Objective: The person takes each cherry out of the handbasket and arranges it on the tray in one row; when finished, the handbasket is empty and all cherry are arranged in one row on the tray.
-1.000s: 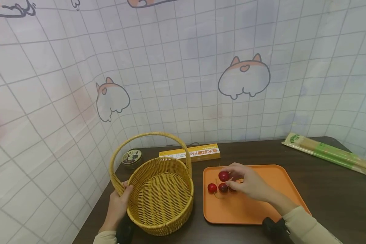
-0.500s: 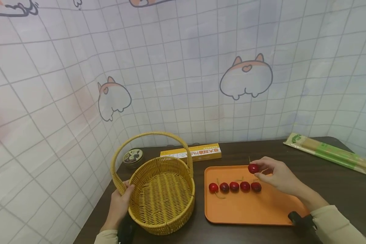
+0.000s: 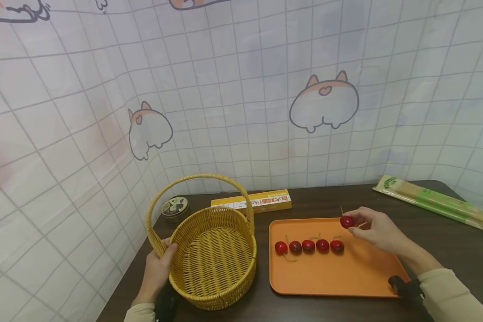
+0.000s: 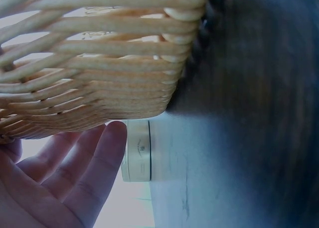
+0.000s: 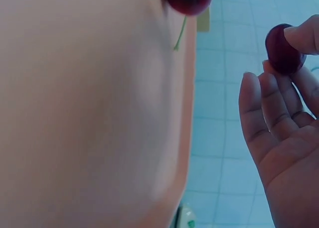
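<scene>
My left hand (image 3: 158, 268) grips the left side of a yellow wicker basket (image 3: 221, 301), thumb at the rim where the tall handle (image 3: 201, 176) joins. In the left wrist view the fingers (image 4: 94, 173) lie against the woven wall (image 4: 99, 83). My right hand (image 3: 376, 229) pinches a dark red cherry (image 3: 347, 222), its stem pointing up, above the back right of an orange tray (image 3: 326, 279). The right wrist view shows this cherry (image 5: 279, 51) between thumb and fingers. Several cherries (image 3: 308, 246) with stems lie in a row across the tray.
A round tin (image 3: 175, 208) stands behind the basket at left. Beside it lies a long yellow box (image 3: 269, 201) near the wall sheet. A green and clear packet (image 3: 434, 203) is at the back right of the dark table (image 3: 459, 250).
Holding the cherry, my right hand has moved right, from above the left end of the row to beyond its right end. The left hand and basket have stayed in place.
</scene>
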The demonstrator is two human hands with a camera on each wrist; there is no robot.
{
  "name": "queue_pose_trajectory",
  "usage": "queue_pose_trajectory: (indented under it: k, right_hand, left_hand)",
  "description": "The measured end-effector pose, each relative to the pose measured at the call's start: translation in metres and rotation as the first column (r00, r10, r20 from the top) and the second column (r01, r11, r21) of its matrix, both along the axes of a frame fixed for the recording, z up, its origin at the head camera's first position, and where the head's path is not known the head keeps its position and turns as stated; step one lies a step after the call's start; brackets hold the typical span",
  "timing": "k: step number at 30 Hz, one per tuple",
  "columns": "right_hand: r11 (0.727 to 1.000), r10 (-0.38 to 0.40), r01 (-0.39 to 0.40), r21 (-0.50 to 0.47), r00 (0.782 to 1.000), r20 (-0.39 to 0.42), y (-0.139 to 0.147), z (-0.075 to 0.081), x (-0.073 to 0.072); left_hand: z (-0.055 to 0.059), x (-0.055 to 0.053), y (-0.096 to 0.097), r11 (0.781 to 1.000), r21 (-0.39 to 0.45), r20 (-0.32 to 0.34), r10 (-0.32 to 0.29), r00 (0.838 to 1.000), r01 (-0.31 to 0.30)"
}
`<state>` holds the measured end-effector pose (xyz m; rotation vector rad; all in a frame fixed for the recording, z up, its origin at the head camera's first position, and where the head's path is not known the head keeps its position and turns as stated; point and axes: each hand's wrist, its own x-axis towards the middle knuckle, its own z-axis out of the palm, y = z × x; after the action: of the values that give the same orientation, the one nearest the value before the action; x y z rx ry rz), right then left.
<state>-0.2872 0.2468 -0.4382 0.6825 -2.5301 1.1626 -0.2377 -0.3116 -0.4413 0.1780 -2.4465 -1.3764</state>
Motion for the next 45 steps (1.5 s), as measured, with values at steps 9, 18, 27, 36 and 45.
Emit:
queue_pose_trajectory:
  k: [9,18,27,36,45]
  right_hand:
    - [0.998,-0.011,0.003,0.064,0.991,0.136,0.016,-0.007,-0.004]
    - [0.979,0.169,-0.199,0.048,0.915,0.366,0.029,-0.013,-0.006]
    - [0.960,0.230,-0.272,0.064,0.899,0.374,0.030,-0.015,-0.009]
    - [0.953,0.246,-0.296,0.070,0.886,0.394,0.029,-0.016,-0.009]
    - [0.951,0.258,-0.305,0.059,0.883,0.393,0.029,-0.018,-0.008]
  left_hand:
    - [-0.001,0.000,0.000,1.000,0.008,-0.007,-0.002,1.000,0.002]
    - [0.001,-0.001,0.001,1.000,-0.014,-0.010,-0.013,1.000,0.013]
    - [0.000,-0.001,0.000,1.000,-0.009,-0.002,-0.003,1.000,0.003]
    - [0.000,-0.002,0.000,1.000,-0.002,-0.002,-0.002,1.000,0.002]
    - [0.001,-0.001,0.000,1.000,-0.014,-0.003,0.002,1.000,-0.002]
